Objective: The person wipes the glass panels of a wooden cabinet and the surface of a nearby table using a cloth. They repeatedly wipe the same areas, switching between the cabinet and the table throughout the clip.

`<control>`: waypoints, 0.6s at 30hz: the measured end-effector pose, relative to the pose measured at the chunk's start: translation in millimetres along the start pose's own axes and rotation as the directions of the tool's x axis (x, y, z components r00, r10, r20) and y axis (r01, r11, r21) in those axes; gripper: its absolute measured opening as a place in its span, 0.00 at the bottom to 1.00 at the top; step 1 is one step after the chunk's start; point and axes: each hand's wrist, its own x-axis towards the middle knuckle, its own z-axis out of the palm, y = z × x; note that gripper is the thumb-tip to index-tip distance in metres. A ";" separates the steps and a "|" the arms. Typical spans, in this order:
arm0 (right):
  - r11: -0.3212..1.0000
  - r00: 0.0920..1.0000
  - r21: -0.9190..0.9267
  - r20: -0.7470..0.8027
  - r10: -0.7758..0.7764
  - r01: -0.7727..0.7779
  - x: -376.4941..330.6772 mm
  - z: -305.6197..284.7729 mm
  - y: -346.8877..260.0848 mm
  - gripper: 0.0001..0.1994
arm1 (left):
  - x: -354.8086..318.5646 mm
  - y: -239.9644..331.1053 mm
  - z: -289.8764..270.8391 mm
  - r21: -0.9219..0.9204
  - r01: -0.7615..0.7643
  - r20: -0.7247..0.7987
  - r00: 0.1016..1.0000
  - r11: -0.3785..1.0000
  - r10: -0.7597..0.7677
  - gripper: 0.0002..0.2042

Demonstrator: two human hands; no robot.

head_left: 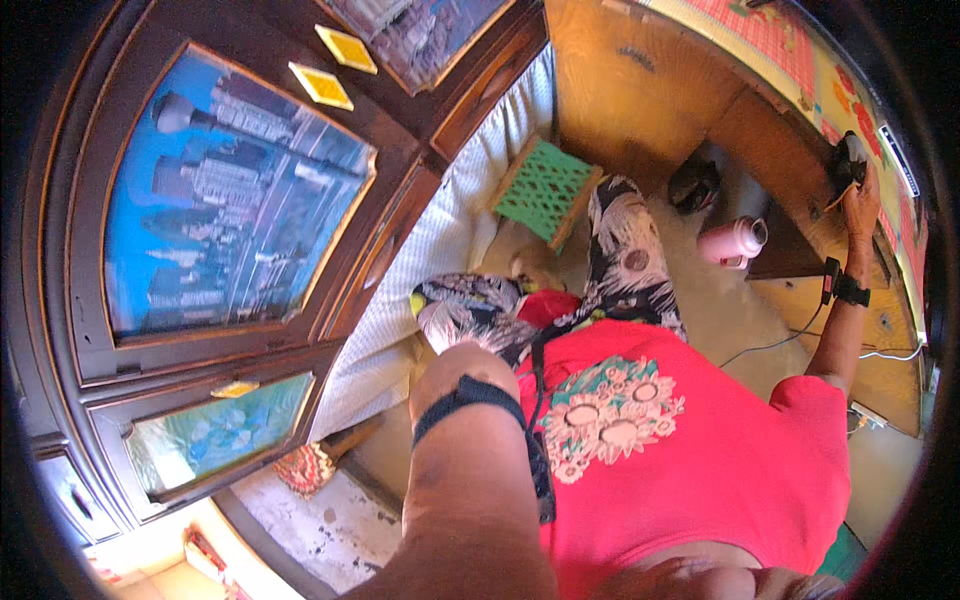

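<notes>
Red shirt (690,490) across the middle, flower print (615,415) on the chest, and out to the side with the right arm (838,340)! Holds a small dark object (849,155) in the right hand (862,207), just at the edge of the cloth-covered wooden table (785,135); seems to curl the fingers round it, pinching rather than spreading, though too small to sort out finger by finger. Probably holds it there for steadiness, with the patterned cloth (788,48) just beyond. Over to the left: dark band (470,405) round the left arm (468,480), but no left hand to be made out, so cannot tell the grip there. Down to the floor now: pink jug (730,242) near the table's wooden side, likely set low to spare the tabletop; green woven stool (545,190) near the patterned trousers (637,245), perhaps placed for easy reach of the legs. Across to the dark cupboard (400,130): yellow diamond-shaped handles (346,49) paired near the meeting of the doors, presumably for easy pulling. And lettering? Spots a pale strip (898,160) near the right hand, marked like a label, but cannot read it; finds no brand and no legible writing on the jug, the shirt or the cityscape panel (240,200).
</notes>
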 end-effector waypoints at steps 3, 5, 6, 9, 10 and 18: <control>0.983 0.984 0.072 0.066 0.165 -0.170 15.2 0.7 26.0 0.30 | -0.1 -3.8 -2.0 -0.017 -0.004 -0.005 1.000 1.000 0.003 0.18; 0.977 0.976 0.027 0.068 0.209 -0.211 14.7 2.4 34.6 0.29 | -1.7 -7.8 -4.1 -0.037 0.003 -0.011 1.000 0.999 -0.004 0.18; 0.987 0.987 -0.006 0.007 0.160 -0.160 16.4 5.2 36.1 0.29 | -0.5 -8.5 -6.0 -0.046 0.017 -0.003 1.000 0.999 -0.017 0.18; 0.981 0.990 0.136 -0.015 0.144 -0.140 16.8 7.9 31.6 0.28 | 1.9 -11.3 -11.9 -0.066 0.037 0.011 0.999 0.997 -0.037 0.18; 0.956 0.975 0.190 0.020 0.223 -0.222 19.2 7.3 28.7 0.28 | 2.5 -12.0 -13.0 -0.074 0.038 0.007 0.999 0.997 -0.037 0.18; 0.958 0.967 0.129 0.042 0.251 -0.254 18.4 -2.6 6.3 0.27 | 3.7 -18.7 -28.6 -0.150 0.048 -0.012 0.999 0.988 -0.050 0.17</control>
